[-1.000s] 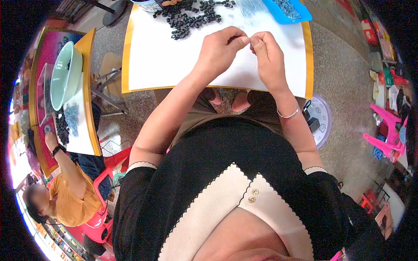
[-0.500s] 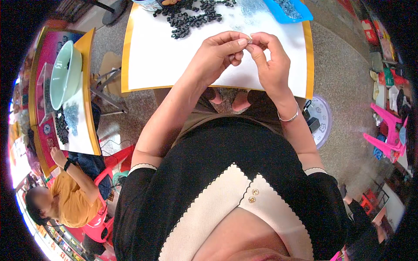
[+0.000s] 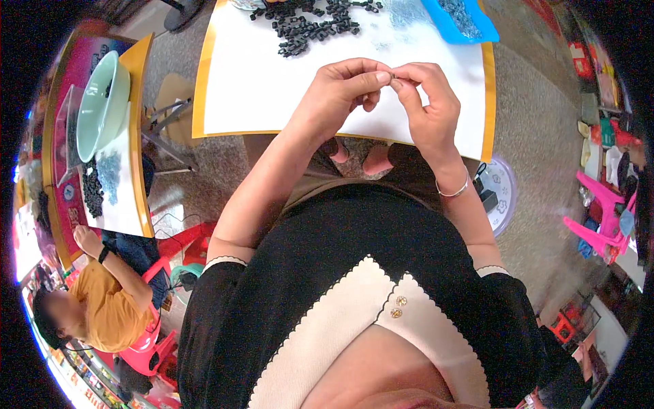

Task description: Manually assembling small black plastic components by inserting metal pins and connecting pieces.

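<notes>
My left hand (image 3: 340, 90) and my right hand (image 3: 430, 102) meet fingertip to fingertip above the front half of a white-topped table (image 3: 252, 95). Thumb and forefinger of each are pinched together. A tiny piece sits between the tips, mostly covered by the fingers, and its kind is too small to tell. Beyond the left hand lies a spread of small black blocky pieces (image 3: 317, 31). At the far right corner stands a blue scoop-shaped tray (image 3: 485, 34) holding many small clear, bluish pieces (image 3: 460, 17). A thin scatter of similar clear bits lies on the tabletop beside it.
A second table (image 3: 139, 198) at the left bears a pale green basin (image 3: 102, 129), black pieces (image 3: 91, 187) and clear bits. A person in a mustard shirt (image 3: 116, 303) sits there. A round whitish stool top (image 3: 503, 194) is below right; a pink plastic stool (image 3: 603, 211) stands farther off.
The table and its contents have shifted slightly to the right and up in view. My hands stay pinched together, a little lower in the picture; the tiny piece is more covered now.
</notes>
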